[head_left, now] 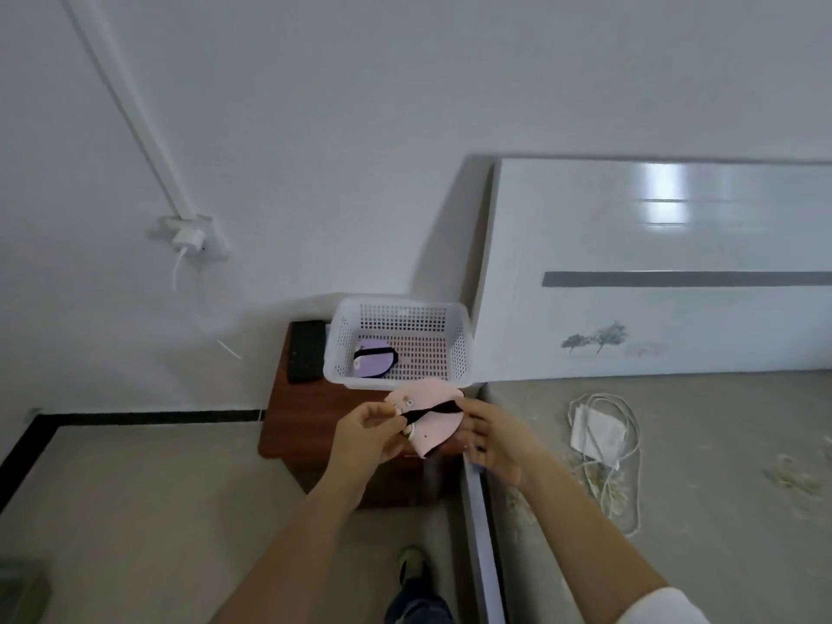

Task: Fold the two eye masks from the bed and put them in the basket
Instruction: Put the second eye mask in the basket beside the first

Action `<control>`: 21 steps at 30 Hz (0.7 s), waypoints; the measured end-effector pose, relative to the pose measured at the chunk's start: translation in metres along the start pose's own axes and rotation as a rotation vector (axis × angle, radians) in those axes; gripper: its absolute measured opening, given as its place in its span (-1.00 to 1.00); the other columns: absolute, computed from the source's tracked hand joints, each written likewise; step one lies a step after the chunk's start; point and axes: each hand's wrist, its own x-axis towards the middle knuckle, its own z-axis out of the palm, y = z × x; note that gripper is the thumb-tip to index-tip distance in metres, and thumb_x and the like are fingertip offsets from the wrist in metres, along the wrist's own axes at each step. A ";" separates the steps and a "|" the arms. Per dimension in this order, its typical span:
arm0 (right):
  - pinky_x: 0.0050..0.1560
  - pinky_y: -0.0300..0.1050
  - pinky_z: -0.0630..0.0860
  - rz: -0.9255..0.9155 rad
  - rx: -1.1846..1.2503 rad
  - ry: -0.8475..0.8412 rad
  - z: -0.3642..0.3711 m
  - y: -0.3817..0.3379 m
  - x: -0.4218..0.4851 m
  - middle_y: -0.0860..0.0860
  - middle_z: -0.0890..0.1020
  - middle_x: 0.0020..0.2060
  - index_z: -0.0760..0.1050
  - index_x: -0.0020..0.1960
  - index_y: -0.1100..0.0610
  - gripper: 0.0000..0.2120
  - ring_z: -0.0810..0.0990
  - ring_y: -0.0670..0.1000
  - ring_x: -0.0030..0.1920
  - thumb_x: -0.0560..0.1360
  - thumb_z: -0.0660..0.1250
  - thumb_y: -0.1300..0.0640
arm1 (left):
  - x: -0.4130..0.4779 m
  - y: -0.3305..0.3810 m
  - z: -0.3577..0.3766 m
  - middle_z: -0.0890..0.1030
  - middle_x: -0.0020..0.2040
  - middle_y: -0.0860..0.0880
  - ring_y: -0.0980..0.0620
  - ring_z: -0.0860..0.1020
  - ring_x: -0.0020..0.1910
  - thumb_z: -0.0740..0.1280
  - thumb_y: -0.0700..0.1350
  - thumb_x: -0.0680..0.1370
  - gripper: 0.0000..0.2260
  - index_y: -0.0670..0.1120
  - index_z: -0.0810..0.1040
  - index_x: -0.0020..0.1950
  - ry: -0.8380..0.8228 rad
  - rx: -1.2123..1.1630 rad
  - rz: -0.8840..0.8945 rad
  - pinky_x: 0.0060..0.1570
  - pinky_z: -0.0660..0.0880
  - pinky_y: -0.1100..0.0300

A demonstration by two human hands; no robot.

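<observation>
A: What's nearest?

B: Both hands, raised over the nightstand (292, 425) edge. The left hand (364, 436) is closed in a pinch on the black strap (432, 409); the right hand (493, 436) grips the far side of the pink mask (432, 432), which hangs between them, already doubled over by the look of it.

A: So the step is finishing that fold?

B: I'd judge so. To do it well, draw the strap snug across the folded mask so the halves stay together, and keep both pinches until it's over the basket (463, 344). Loosen too soon and soft fabric like that will likely spring open.

A: And beyond the hands?

B: The basket sits just behind them on the nightstand, beside a dark phone (307, 351). The purple mask (373, 358) lies inside, folded, strap across it. So one looks done and one remains.

A: Room for the second?

B: Plenty. The right half of the basket floor is bare. Lower it there, not dropped, so the fold holds.
</observation>
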 end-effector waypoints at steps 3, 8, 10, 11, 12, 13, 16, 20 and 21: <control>-0.49 -0.27 0.49 0.025 -0.042 0.101 -0.002 -0.027 0.064 0.04 0.63 -0.42 0.55 0.05 0.27 -0.80 0.55 -0.10 -0.49 0.47 0.36 0.19 | 0.059 0.013 0.012 0.63 -0.11 -0.10 0.01 0.61 -0.16 0.38 -0.27 0.47 -0.92 -0.14 0.53 -0.10 0.023 0.061 -0.034 -0.17 0.58 0.18; -0.41 -0.26 0.51 0.069 -0.063 0.199 0.001 -0.049 0.153 0.10 0.61 -0.32 0.55 0.03 0.30 -0.84 0.55 -0.05 -0.38 0.47 0.36 0.26 | 0.140 0.019 0.014 0.65 -0.05 -0.08 -0.01 0.61 -0.08 0.36 -0.12 0.48 -0.95 -0.06 0.54 -0.09 0.118 0.318 -0.024 -0.10 0.52 0.12; -0.36 -0.22 0.48 0.071 -0.088 0.249 0.004 -0.052 0.184 0.10 0.62 -0.29 0.55 0.01 0.29 -0.87 0.56 -0.03 -0.33 0.48 0.35 0.27 | 0.166 0.018 0.006 0.60 0.02 -0.02 0.05 0.56 -0.03 0.34 -0.09 0.49 -0.86 -0.05 0.53 0.04 0.180 0.541 0.032 -0.14 0.45 0.24; -0.34 -0.20 0.46 0.081 -0.091 0.277 0.005 -0.052 0.198 0.11 0.62 -0.28 0.55 0.00 0.28 -0.89 0.56 -0.02 -0.31 0.48 0.35 0.27 | 0.177 0.017 0.000 0.57 0.06 -0.01 0.06 0.54 0.01 0.33 -0.10 0.50 -0.80 -0.07 0.51 0.11 0.221 0.633 0.078 -0.11 0.43 0.28; -0.34 -0.19 0.45 0.094 -0.088 0.303 0.006 -0.052 0.213 0.11 0.62 -0.27 0.54 -0.02 0.26 -0.91 0.56 -0.02 -0.31 0.49 0.34 0.27 | 0.189 0.014 -0.007 0.55 0.10 -0.03 0.04 0.52 0.08 0.33 -0.09 0.51 -0.75 -0.08 0.50 0.18 0.272 0.720 0.132 -0.04 0.43 0.26; -0.34 -0.18 0.45 0.108 -0.078 0.326 0.006 -0.051 0.226 0.11 0.62 -0.27 0.54 -0.04 0.26 -0.93 0.55 -0.02 -0.32 0.49 0.34 0.27 | 0.200 0.012 -0.015 0.54 0.14 -0.06 -0.01 0.51 0.14 0.34 -0.07 0.51 -0.71 -0.09 0.48 0.21 0.316 0.809 0.180 0.02 0.47 0.20; -0.35 -0.16 0.46 0.134 -0.049 0.388 0.007 -0.047 0.264 0.11 0.60 -0.31 0.52 -0.12 0.22 -0.98 0.54 0.00 -0.34 0.48 0.36 0.28 | 0.229 0.004 -0.036 0.42 0.35 -0.13 -0.15 0.36 0.35 0.32 -0.05 0.52 -0.59 -0.12 0.38 0.34 0.360 1.010 0.183 0.23 0.48 -0.02; -0.37 -0.15 0.46 0.197 0.047 0.438 0.009 -0.035 0.300 0.09 0.59 -0.32 0.47 -0.12 0.18 -0.93 0.54 0.00 -0.36 0.48 0.36 0.26 | 0.251 -0.007 -0.054 0.10 0.56 -0.12 -0.14 0.09 0.53 0.25 -0.03 0.55 -0.42 -0.07 0.10 0.51 0.274 1.183 0.110 0.42 0.29 -0.08; -0.37 -0.15 0.45 0.213 0.086 0.444 0.011 -0.032 0.305 0.09 0.57 -0.33 0.47 -0.10 0.18 -0.94 0.52 -0.01 -0.38 0.49 0.35 0.27 | 0.254 -0.009 -0.055 0.08 0.56 -0.11 -0.14 0.08 0.53 0.24 -0.02 0.56 -0.39 -0.06 0.05 0.53 0.254 1.180 0.096 0.42 0.28 -0.07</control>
